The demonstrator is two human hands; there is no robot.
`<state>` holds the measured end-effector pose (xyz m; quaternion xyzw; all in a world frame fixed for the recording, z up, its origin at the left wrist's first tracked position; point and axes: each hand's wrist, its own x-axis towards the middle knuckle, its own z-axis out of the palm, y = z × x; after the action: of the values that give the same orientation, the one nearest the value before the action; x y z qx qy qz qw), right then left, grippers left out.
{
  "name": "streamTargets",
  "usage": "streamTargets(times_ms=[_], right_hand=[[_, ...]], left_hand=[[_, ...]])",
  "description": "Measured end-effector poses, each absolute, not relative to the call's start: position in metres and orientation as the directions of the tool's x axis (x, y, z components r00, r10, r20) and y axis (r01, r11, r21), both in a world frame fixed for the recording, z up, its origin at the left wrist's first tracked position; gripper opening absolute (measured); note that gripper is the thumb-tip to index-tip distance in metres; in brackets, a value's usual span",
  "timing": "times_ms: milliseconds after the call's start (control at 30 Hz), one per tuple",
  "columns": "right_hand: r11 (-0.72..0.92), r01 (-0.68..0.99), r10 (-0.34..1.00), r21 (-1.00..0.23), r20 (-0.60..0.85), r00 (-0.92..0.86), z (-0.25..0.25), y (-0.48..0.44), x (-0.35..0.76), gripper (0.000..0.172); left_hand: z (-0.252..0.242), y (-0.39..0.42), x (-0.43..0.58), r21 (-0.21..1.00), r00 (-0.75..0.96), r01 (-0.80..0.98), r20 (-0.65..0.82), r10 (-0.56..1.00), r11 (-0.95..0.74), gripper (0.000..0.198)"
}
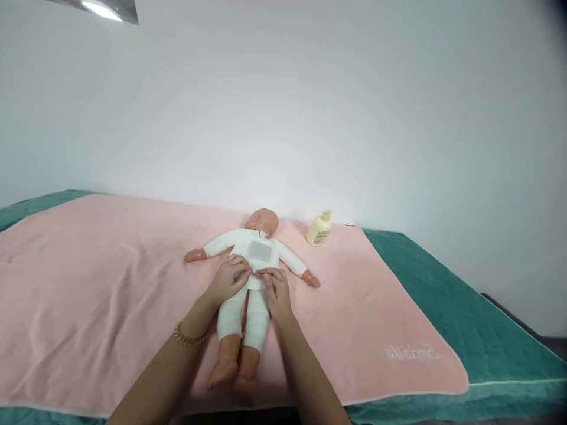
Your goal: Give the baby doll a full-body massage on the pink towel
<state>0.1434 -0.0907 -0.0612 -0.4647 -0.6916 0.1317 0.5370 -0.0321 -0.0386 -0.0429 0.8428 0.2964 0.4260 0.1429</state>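
A baby doll [261, 323] lies on its back with its head away from me and turned to one side. It has a white top [243, 241] with a grey rectangular panel [260, 251] on the chest, and white coverings on its legs. Over the doll's belly, my left hand [228, 280] is closed, fingers bent, its tips at the top's lower part. My right hand [277, 290] mirrors it from the other side, thumb and index finger drawn together on the same white fabric. The fingertips of both hands nearly meet; exactly what they pinch is partly hidden.
A cream pump bottle [319, 229] stands right of the doll's head. Beneath everything lies a pink blanket [363, 313], wrinkled on the left, over a green padded cover [436, 295]. A pale wall [283, 106] rises directly behind. A lamp [106, 9] hangs at upper left.
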Motion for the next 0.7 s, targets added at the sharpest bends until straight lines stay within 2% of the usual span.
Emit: streamTargets(times_ms=[267, 700], right_hand=[[0.542, 0.585, 0.737, -0.603, 0.676, 0.013, -0.0609, -0.0929, 0.1451, 0.032], [0.497, 0.593, 0.788, -0.634, 0.615, -0.004, -0.0618, -0.0894, 0.1448, 0.034]], left_hand=[[-0.0441, -0.0396, -0.0334, 0.436, 0.362, 0.396, 0.735, 0.574, -0.808, 0.019], [-0.0482, -0.0351, -0.0331, 0.51, 0.413, 0.429, 0.623, 0.664, -0.746, 0.02]])
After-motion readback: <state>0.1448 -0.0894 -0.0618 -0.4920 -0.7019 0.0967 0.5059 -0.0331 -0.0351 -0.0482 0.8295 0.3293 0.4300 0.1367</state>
